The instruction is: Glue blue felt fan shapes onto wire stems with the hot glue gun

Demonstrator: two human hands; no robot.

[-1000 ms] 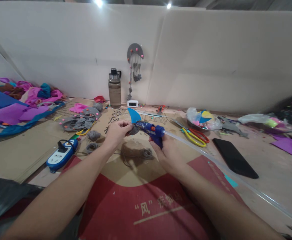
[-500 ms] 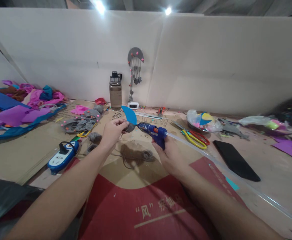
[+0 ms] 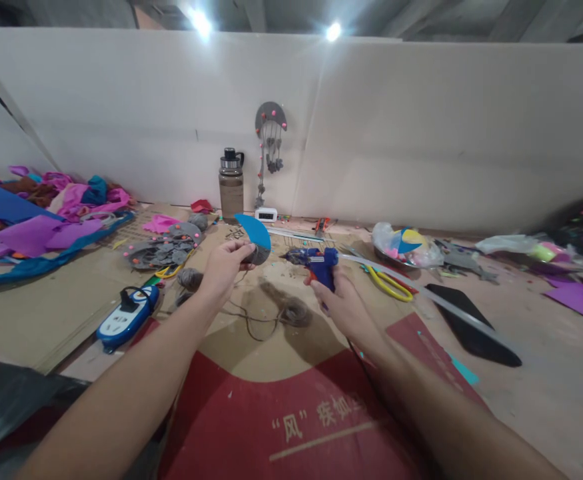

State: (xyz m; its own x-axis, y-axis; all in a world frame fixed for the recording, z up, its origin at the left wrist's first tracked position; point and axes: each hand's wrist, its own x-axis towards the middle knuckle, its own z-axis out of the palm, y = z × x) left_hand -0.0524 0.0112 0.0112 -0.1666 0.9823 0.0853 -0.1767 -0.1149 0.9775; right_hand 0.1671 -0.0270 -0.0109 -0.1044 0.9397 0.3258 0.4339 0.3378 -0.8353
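Note:
My left hand (image 3: 225,265) is closed on a small craft piece, a blue half-round of foam (image 3: 254,229) with a grey felt part under it, held above the table. My right hand (image 3: 340,301) grips a blue hot glue gun (image 3: 318,259) by its handle. The gun's nozzle points left and stands a short way off the blue piece, not touching it. A long clear glue stick (image 3: 421,288) runs out of the gun's back toward the right. A coil of brown twine (image 3: 291,312) lies on the cardboard below both hands.
A blue-white power strip (image 3: 127,317) lies left. Grey felt cutouts (image 3: 164,248), yellow scissors (image 3: 388,281), a black phone (image 3: 476,327), a water bottle (image 3: 231,187), a small white clock (image 3: 266,214) and a bag of foam scraps (image 3: 404,243) surround the work spot. Coloured felt (image 3: 36,213) piles at far left.
The glue gun's nozzle was against the blue piece; now my right hand has drawn the gun away to the right. My left hand has lifted the piece slightly left.

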